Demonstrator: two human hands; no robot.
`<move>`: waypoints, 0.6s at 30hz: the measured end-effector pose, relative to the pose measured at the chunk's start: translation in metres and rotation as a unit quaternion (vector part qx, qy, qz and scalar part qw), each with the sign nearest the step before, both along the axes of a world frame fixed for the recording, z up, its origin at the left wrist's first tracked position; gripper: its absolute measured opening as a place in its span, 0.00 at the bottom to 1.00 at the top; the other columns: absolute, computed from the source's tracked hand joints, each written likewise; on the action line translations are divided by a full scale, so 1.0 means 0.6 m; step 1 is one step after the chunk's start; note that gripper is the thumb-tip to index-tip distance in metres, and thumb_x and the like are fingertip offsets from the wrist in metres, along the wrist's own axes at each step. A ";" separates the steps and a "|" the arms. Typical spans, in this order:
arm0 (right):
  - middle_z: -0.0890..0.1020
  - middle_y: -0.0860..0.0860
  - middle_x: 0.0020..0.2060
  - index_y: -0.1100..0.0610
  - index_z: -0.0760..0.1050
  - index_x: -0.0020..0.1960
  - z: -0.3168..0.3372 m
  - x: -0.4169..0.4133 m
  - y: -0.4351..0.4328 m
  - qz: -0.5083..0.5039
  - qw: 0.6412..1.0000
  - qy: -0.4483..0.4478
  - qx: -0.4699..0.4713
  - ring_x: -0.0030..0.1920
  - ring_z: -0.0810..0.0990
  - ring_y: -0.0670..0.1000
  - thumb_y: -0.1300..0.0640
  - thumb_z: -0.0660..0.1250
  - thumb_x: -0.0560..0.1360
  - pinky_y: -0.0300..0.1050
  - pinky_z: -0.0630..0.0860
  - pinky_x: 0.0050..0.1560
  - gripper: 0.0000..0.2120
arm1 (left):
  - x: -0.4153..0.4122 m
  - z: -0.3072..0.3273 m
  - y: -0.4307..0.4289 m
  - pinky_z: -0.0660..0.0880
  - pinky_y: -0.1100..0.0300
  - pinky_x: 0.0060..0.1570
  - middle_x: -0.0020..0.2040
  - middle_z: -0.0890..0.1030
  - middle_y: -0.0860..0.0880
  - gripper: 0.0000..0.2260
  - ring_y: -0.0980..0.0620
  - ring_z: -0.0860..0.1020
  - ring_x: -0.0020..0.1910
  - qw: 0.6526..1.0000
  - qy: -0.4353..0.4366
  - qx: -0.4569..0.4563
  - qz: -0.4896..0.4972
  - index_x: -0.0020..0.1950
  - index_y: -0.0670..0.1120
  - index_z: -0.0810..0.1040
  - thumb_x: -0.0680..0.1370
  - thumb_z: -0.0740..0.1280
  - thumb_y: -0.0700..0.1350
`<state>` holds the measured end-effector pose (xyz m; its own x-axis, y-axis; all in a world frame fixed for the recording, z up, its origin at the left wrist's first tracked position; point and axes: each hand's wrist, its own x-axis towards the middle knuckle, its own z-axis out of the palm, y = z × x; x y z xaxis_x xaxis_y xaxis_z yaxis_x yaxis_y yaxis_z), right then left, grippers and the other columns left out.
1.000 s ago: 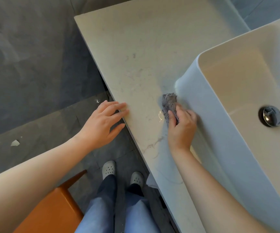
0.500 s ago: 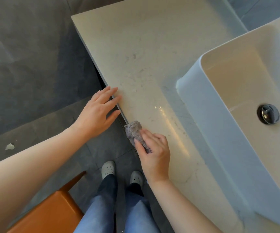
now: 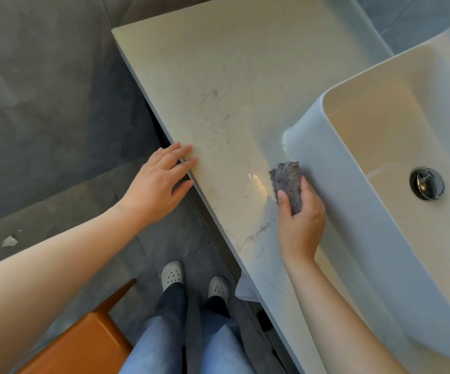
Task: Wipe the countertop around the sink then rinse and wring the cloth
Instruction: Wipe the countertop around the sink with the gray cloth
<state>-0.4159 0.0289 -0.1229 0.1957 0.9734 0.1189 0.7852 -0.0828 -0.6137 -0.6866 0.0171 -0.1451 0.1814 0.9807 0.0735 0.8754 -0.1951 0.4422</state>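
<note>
My right hand (image 3: 300, 220) grips a bunched grey cloth (image 3: 288, 182) and presses it on the pale marble countertop (image 3: 218, 85), right against the outer wall of the white vessel sink (image 3: 353, 211). A wet streak glistens on the stone just left of the cloth. My left hand (image 3: 159, 184) rests flat with straight fingers on the counter's front edge, holding nothing. The sink's chrome drain (image 3: 426, 184) shows in the basin at the right.
Grey floor tiles lie to the left and below. An orange chair (image 3: 83, 344) stands at the lower left beside my legs and white clogs (image 3: 172, 275). A white scrap (image 3: 9, 241) lies on the floor at the left.
My right hand slid the cloth from the counter's front edge back across to the sink's wall. My left hand stayed on the counter edge.
</note>
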 end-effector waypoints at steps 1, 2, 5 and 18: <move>0.76 0.54 0.65 0.59 0.69 0.70 -0.008 -0.002 -0.005 0.012 1.000 -0.016 0.006 0.65 0.72 0.54 0.53 0.66 0.77 0.47 0.66 0.66 0.23 | 0.000 -0.001 0.000 0.60 0.46 0.71 0.72 0.69 0.44 0.22 0.43 0.63 0.73 1.000 -0.001 0.000 0.000 0.68 0.44 0.72 0.79 0.56 0.53; 0.75 0.54 0.66 0.59 0.69 0.70 -0.015 -0.003 -0.009 0.019 0.999 -0.029 0.015 0.65 0.71 0.54 0.53 0.66 0.77 0.48 0.66 0.67 0.23 | -0.001 -0.001 0.000 0.60 0.46 0.71 0.72 0.69 0.44 0.22 0.43 0.63 0.73 1.000 -0.002 0.001 -0.001 0.68 0.44 0.72 0.79 0.56 0.53; 0.77 0.55 0.63 0.61 0.73 0.67 -0.027 -0.002 0.003 0.004 0.998 -0.040 0.042 0.63 0.73 0.57 0.55 0.66 0.77 0.50 0.69 0.65 0.20 | -0.001 -0.002 0.000 0.59 0.46 0.71 0.71 0.69 0.44 0.22 0.43 0.63 0.73 1.000 -0.004 0.003 0.000 0.69 0.44 0.72 0.79 0.56 0.53; 0.82 0.55 0.56 0.62 0.78 0.60 -0.036 -0.051 0.097 -0.024 0.998 -0.005 0.062 0.58 0.77 0.57 0.58 0.67 0.75 0.46 0.71 0.60 0.15 | -0.017 0.000 0.014 0.67 0.45 0.67 0.67 0.74 0.44 0.19 0.42 0.68 0.69 0.999 0.006 0.027 -0.027 0.65 0.44 0.76 0.78 0.59 0.51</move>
